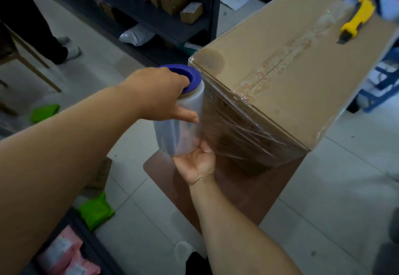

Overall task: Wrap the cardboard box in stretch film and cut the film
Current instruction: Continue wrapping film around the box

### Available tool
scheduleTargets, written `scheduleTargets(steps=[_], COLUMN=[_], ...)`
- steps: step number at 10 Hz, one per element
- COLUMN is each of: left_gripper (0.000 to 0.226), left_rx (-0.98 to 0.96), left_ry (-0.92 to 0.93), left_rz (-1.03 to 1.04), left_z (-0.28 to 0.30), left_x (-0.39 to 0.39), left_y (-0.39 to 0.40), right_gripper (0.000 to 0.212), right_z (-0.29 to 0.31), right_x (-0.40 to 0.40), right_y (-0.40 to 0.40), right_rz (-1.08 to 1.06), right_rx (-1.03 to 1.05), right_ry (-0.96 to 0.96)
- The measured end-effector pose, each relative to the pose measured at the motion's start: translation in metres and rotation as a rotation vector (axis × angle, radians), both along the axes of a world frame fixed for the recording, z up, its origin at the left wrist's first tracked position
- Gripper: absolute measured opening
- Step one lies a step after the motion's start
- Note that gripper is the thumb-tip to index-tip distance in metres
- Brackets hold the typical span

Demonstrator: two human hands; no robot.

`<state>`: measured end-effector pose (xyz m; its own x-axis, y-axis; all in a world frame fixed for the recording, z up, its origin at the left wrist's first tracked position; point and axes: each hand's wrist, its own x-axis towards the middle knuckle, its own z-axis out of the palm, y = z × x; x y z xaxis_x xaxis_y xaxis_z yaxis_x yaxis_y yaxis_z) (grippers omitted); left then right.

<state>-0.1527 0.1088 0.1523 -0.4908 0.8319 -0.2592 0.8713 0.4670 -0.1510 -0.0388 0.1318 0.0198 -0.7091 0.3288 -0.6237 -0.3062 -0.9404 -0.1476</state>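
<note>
Left hand [159,95] grips roll [180,121] top, right hand [197,162] cups its base, beside box [291,63] on table [248,195]. Mid-wrap; next, carry film around, then reach knife [356,19].

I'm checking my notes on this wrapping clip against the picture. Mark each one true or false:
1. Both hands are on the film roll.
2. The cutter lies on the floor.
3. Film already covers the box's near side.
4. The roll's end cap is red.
1. True: the left hand grips the top of the stretch film roll, and the right hand supports it from below.
2. False: the yellow utility knife lies on top of the cardboard box.
3. True: wrinkled film is stretched across that side.
4. False: the end cap is blue.
</note>
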Motion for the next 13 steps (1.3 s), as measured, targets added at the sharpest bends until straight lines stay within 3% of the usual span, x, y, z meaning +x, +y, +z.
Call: scheduleTargets(steps=[1, 3, 7, 10, 13], left_gripper=[0.059, 0.060, 0.062, 0.055, 0.050], left_rx=[-0.008, -0.042, -0.049, 0.004, -0.027], left_ry=[0.031, 0.058, 0.022, -0.012, -0.029], left_rz=[-0.012, -0.020, -0.145, -0.278, -0.260], left_z=[0.005, 0.012, 0.011, 0.010, 0.005], left_x=[-0.001, -0.005, -0.048, -0.088, -0.112], left_y=[0.004, 0.015, 0.006, -0.005, -0.003], right_gripper=[0.034, 0.051, 0.041, 0.047, 0.054], right_z=[-0.043, -0.055, -0.045, -0.044, -0.062], right_x=[-0.011, -0.020, -0.053, -0.092, -0.117], right_y=[0.010, 0.019, 0.003, -0.015, -0.013], right_rz=[0.059, 0.099, -0.004, -0.147, -0.137], right_rx=[-0.121, -0.188, -0.128, -0.143, -0.199], right_ry=[0.118, 0.247, 0.255, 0.270, 0.251])
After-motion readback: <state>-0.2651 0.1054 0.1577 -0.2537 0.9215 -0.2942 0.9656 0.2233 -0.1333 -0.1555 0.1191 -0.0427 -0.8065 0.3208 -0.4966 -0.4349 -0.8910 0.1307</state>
